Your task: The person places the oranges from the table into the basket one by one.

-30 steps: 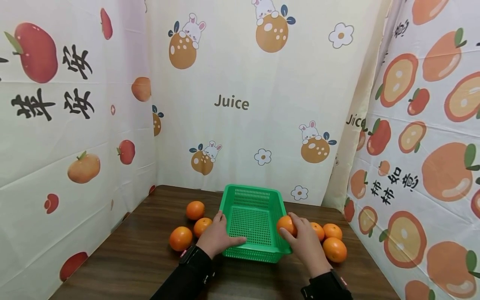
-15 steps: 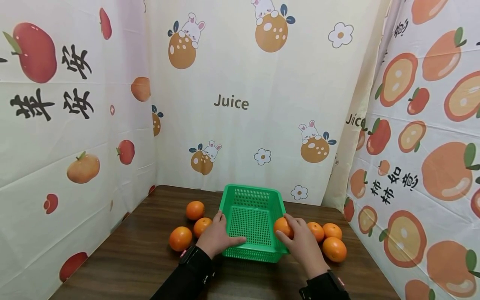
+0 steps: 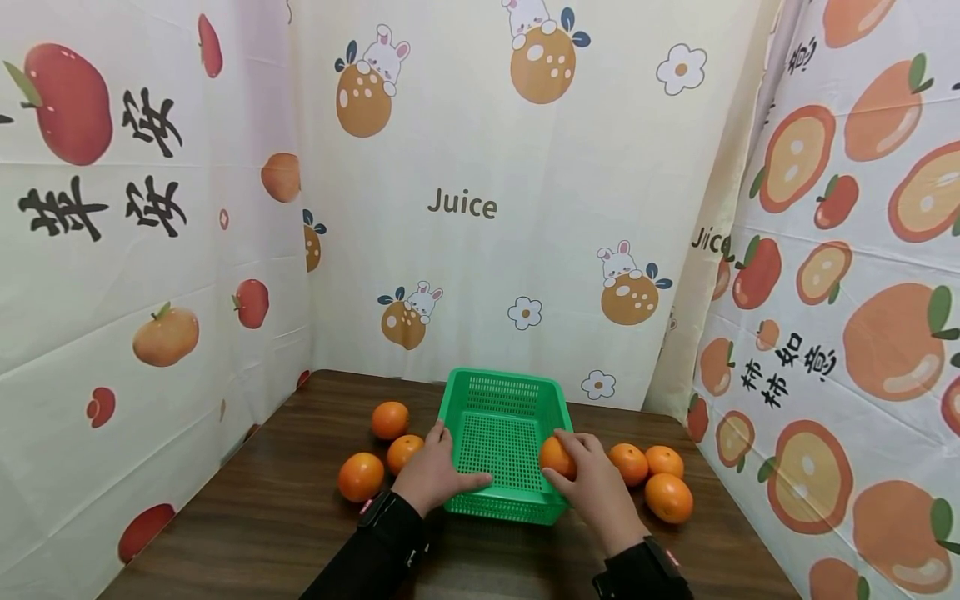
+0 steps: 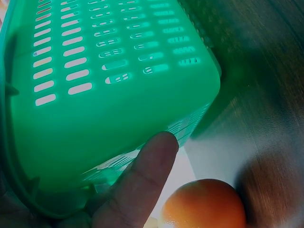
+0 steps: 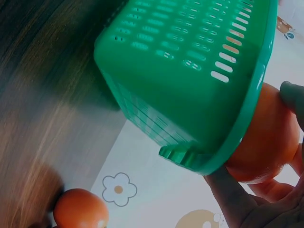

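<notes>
The green plastic basket [image 3: 501, 504] sits on the table with its open top up. My left hand [image 3: 435, 473] holds its near left corner, thumb along the front rim; in the left wrist view one finger [image 4: 145, 183] lies against the outer wall. My right hand [image 3: 596, 483] grips an orange [image 3: 557, 457] at the basket's right rim. In the right wrist view that held orange [image 5: 268, 137] shows partly behind the rim, with thumb and fingers around it.
Three oranges stand left of the basket, the nearest orange [image 3: 361, 477] close to my left wrist. To the right are three more, among them a front orange [image 3: 669, 498]. Printed curtains [image 3: 480, 275] enclose the brown wooden table [image 3: 300, 500] at the back and sides.
My right hand has moved left with the orange, from the basket's right edge to over its inner side. The left hand and the basket have stayed in place.
</notes>
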{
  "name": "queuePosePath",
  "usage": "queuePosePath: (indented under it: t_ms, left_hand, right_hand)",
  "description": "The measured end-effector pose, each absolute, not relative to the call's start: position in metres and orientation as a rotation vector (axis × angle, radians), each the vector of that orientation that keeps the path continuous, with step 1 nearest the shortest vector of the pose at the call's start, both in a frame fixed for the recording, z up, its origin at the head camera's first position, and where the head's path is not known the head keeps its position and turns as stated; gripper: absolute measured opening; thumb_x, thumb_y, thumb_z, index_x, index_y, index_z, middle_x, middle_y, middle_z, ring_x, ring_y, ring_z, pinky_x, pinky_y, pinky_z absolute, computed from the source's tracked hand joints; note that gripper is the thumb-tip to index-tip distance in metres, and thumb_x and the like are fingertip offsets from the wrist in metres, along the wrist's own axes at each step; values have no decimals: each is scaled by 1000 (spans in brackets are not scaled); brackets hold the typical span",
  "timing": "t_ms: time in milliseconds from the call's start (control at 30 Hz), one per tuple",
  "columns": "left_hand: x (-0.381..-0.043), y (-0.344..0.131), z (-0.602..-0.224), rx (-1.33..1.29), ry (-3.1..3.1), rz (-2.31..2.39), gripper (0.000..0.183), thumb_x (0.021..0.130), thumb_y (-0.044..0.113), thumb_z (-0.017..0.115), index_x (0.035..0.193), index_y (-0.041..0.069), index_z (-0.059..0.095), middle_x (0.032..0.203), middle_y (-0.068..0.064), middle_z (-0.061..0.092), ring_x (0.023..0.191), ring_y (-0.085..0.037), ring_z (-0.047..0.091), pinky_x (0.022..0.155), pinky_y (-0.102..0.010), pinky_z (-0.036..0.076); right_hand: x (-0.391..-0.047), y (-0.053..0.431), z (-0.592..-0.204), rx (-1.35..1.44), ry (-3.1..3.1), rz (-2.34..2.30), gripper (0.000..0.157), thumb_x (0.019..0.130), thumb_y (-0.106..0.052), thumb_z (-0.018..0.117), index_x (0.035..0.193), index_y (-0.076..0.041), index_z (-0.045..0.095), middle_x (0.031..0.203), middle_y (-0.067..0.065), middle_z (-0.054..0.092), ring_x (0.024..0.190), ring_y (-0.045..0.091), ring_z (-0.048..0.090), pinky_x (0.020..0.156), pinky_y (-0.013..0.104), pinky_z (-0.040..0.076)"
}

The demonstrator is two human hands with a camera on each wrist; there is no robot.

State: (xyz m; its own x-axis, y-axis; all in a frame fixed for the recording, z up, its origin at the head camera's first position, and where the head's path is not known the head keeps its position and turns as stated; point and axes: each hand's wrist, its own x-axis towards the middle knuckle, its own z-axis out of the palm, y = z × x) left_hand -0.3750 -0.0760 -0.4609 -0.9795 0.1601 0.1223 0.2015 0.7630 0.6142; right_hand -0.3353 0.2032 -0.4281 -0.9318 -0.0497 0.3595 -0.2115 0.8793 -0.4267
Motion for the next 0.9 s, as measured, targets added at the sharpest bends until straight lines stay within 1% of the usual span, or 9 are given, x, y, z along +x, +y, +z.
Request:
queuePosePath:
  t_ms: [167, 400, 667, 900]
  left_hand:
    - [-376, -76, -462, -299, -2893, -1014, 130, 75, 83, 77, 162, -5, 37, 176, -22, 23, 145, -44, 52, 107, -57, 54]
    - [-376, -76, -462, -299, -2893, -1009, 130, 75, 83, 77, 162, -5, 37, 176, -22, 22, 144, -45, 53, 106, -57, 55]
    - [-375, -76, -461, -299, -2894, -1007, 130, 76, 82, 78, 162, -5, 37, 176, -22, 23, 142, -45, 54, 104, -56, 55]
    - [-375, -76, -461, -296, -2891, -999, 130, 76, 83, 77, 162, -5, 37, 176, -22, 23, 142, -45, 55, 104, -57, 56]
  right_hand:
    - [-336, 199, -430, 209, -2701, 661, 61, 93, -35, 84, 149, -25, 63, 145, 12, 59, 116, 29, 67, 101, 55, 58]
    - [-338, 196, -432, 198, -2709, 657, 62, 93, -35, 85, 150, -26, 62, 147, 12, 58, 118, 30, 66, 104, 57, 57]
    - [-341, 193, -438, 246, -2662, 647, 62, 91, -29, 87, 149, -23, 63, 146, 15, 57, 115, 32, 68, 100, 55, 59]
    - [-344, 191, -440, 229, -2631, 602, 64, 90, -32, 88, 148, -23, 64, 144, 16, 59, 111, 34, 70, 98, 56, 59]
